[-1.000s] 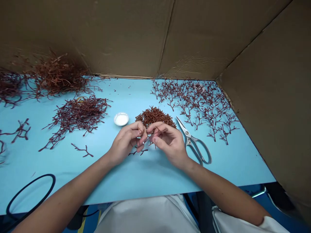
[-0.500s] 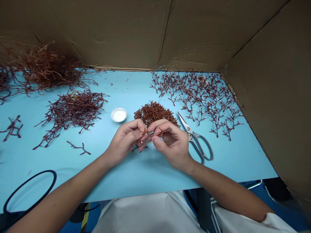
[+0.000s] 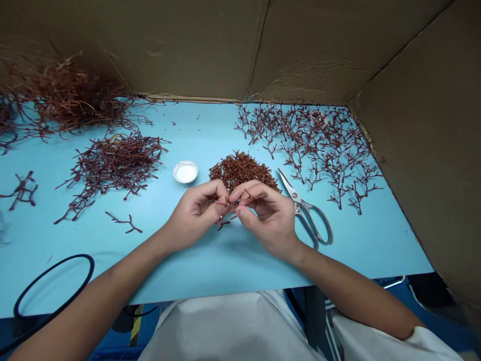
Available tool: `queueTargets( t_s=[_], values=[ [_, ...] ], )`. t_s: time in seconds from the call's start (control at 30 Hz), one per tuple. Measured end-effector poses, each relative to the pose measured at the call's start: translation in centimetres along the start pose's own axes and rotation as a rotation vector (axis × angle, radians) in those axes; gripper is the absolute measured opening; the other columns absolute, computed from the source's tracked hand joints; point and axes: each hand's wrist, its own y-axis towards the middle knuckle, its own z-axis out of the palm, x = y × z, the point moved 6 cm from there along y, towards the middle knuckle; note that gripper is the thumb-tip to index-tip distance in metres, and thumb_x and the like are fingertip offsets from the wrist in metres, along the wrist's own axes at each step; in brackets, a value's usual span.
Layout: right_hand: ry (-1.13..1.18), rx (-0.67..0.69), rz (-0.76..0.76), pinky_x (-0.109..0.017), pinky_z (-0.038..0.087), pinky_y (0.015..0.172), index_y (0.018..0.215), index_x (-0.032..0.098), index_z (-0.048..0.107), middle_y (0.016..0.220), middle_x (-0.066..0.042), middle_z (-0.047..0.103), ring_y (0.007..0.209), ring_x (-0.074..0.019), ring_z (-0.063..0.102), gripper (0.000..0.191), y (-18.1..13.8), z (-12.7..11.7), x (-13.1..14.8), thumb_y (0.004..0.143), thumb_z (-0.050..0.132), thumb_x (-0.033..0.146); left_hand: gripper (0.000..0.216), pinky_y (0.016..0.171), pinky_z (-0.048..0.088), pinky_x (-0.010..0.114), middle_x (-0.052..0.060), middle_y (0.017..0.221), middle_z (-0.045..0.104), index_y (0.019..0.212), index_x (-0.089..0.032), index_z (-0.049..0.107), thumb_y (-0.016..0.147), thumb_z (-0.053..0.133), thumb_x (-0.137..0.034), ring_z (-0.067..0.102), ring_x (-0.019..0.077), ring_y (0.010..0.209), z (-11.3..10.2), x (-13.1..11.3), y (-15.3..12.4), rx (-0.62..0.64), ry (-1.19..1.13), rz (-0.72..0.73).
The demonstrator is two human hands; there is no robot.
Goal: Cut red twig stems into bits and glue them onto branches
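Observation:
My left hand (image 3: 197, 213) and my right hand (image 3: 270, 218) meet over the middle of the table, each closed in a pinch. Between the fingertips runs a thin reddish-brown twig (image 3: 233, 203), which both hands hold; its ends are partly hidden by the fingers. A tiny white spot (image 3: 221, 217) shows at the left fingertips; I cannot tell what it is. Under the hands lies a small dark twig piece (image 3: 224, 225). Just beyond them sits a heap of short brown twig pieces (image 3: 242, 168). Scissors (image 3: 296, 198) lie partly spread beside my right hand.
A small white dish (image 3: 185, 172) with white contents stands left of the heap. Tangled brown stems (image 3: 71, 100) and a pile of twigs (image 3: 116, 163) lie left, branched twigs (image 3: 311, 140) back right. A black loop (image 3: 56, 263) is front left. Cardboard walls (image 3: 188, 50) enclose the table.
The view has shifted slightly. My hands stay together on the twig, with the left fingers and thumb slightly repositioned.

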Motion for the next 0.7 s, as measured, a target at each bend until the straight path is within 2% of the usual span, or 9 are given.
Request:
queueTargets(
  t_s=[0.13, 0.33, 0.7],
  values=[
    [0.009, 0.008, 0.043, -0.03, 0.063, 0.074, 0.084, 0.022, 0.066, 0.093, -0.005, 0.072, 0.083, -0.0156, 0.069, 0.015, 0.06, -0.02, -0.23, 0.091, 0.078, 0.03, 0.025, 0.055, 0.04, 0.024, 0.0, 0.066, 0.056, 0.069, -0.02, 0.056, 0.09, 0.068, -0.027, 0.048, 0.0129, 0.058, -0.09, -0.43, 0.05, -0.009, 0.106, 0.04],
    [0.02, 0.022, 0.007, -0.028, 0.063, 0.072, 0.083, 0.022, 0.068, 0.088, -0.003, 0.07, 0.082, -0.0144, 0.069, 0.011, 0.15, 0.03, -0.02, 0.089, 0.076, 0.019, 0.024, 0.056, 0.04, 0.025, 0.001, 0.065, 0.057, 0.07, -0.02, 0.058, 0.09, 0.068, -0.029, 0.05, 0.014, 0.058, 0.06, -0.24, -0.03, 0.013, 0.089, 0.019],
    [-0.019, 0.072, 0.01, -0.031, 0.063, 0.074, 0.082, 0.022, 0.067, 0.085, -0.004, 0.072, 0.081, -0.016, 0.07, 0.014, 0.21, 0.14, -0.09, 0.09, 0.079, 0.026, 0.017, 0.057, 0.041, 0.023, 0.0, 0.068, 0.06, 0.073, -0.018, 0.062, 0.09, 0.062, -0.02, 0.051, 0.0124, 0.061, -0.21, -0.43, -0.14, 0.069, 0.174, 0.078]
  ],
)
